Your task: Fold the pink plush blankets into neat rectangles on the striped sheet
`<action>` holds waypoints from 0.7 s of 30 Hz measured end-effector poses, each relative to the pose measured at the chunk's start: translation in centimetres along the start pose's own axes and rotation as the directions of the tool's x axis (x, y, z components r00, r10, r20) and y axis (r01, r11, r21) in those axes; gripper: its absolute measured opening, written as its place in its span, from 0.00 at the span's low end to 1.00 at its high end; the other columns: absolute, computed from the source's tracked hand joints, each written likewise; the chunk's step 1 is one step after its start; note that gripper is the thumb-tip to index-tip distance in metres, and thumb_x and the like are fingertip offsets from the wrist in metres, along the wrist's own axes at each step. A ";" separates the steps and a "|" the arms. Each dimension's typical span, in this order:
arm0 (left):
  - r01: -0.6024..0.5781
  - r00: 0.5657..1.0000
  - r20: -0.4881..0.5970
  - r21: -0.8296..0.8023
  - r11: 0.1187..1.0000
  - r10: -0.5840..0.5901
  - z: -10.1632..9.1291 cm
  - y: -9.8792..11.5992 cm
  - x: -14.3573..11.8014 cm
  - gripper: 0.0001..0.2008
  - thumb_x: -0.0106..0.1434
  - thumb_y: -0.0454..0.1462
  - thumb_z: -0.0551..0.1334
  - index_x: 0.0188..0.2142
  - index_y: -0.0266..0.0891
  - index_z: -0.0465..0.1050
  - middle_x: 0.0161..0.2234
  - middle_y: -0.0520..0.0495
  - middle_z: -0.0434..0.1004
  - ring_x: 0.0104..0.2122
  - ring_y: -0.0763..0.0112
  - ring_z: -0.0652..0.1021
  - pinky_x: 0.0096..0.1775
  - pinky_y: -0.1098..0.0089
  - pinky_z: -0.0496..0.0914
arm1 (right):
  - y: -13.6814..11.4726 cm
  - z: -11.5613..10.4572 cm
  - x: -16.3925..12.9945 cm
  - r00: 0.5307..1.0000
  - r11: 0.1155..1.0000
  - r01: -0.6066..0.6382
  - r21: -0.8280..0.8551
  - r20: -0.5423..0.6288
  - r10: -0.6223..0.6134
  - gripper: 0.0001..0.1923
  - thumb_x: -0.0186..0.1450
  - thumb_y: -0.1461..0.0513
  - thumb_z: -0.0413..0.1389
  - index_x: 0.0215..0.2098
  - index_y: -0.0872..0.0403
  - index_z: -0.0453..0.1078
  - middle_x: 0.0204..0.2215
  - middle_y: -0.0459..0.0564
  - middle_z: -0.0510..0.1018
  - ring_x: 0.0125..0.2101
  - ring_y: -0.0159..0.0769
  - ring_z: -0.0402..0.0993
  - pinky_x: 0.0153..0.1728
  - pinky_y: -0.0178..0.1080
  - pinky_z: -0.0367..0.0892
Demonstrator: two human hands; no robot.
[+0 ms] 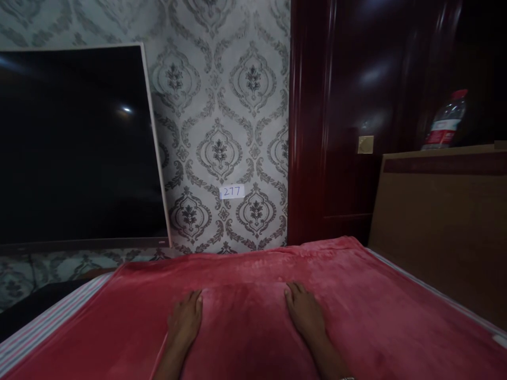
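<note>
A plush red blanket (pixel 348 295) is spread over a flat surface in front of me. A smaller red cloth piece (pixel 243 322) of the same look, with straight edges, lies on it between my hands. My left hand (pixel 186 319) rests palm down at this piece's far left corner, fingers stretched forward. At the far right corner, my right hand (pixel 304 311) lies with its fingers extended and thumb alongside the edge. Both palms are hidden. Whether the piece is separate or a fold of the blanket, I cannot tell.
Striped fabric (pixel 59 316) shows past the blanket's left edge. A dark television screen (pixel 79 148) stands at the left, before patterned wallpaper with a paper label (pixel 232 191) reading 277. On the right, a large cardboard box (pixel 443 227) carries a red-capped bottle (pixel 444 126).
</note>
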State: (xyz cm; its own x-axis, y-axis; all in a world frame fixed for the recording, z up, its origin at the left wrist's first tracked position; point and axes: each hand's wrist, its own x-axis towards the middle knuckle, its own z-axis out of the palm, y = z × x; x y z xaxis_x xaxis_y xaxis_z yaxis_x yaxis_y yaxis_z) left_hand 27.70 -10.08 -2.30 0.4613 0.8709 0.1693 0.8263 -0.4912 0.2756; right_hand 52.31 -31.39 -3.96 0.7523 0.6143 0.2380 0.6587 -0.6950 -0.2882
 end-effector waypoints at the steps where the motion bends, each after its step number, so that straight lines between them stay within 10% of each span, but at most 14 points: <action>1: -0.001 1.000 -0.002 0.002 1.000 0.001 0.0 0.0 0.0 0.26 0.74 0.40 0.43 0.64 0.43 0.68 0.66 0.44 0.67 0.61 0.53 0.71 0.60 0.51 0.67 | 0.0 0.0 0.0 1.000 1.000 -0.003 -0.003 0.004 0.003 0.26 0.75 0.58 0.38 0.62 0.53 0.70 0.62 0.55 0.71 0.53 0.47 0.74 0.53 0.46 0.67; 21: -0.018 1.000 -0.007 0.002 1.000 0.018 -0.2 0.2 -0.3 0.26 0.74 0.40 0.42 0.64 0.43 0.68 0.66 0.44 0.66 0.61 0.51 0.71 0.59 0.49 0.67 | -0.2 -0.3 -0.2 0.999 1.000 -0.030 -0.003 0.021 0.030 0.26 0.75 0.57 0.38 0.63 0.51 0.69 0.63 0.54 0.70 0.56 0.46 0.71 0.54 0.45 0.66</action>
State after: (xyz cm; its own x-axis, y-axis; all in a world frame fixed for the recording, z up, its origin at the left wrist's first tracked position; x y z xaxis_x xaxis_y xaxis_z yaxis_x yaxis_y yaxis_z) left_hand 27.71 -10.45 -2.15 0.4737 0.8620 0.1803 0.8186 -0.5065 0.2711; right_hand 52.05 -31.46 -3.62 0.7715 0.6008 0.2093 0.6357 -0.7142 -0.2930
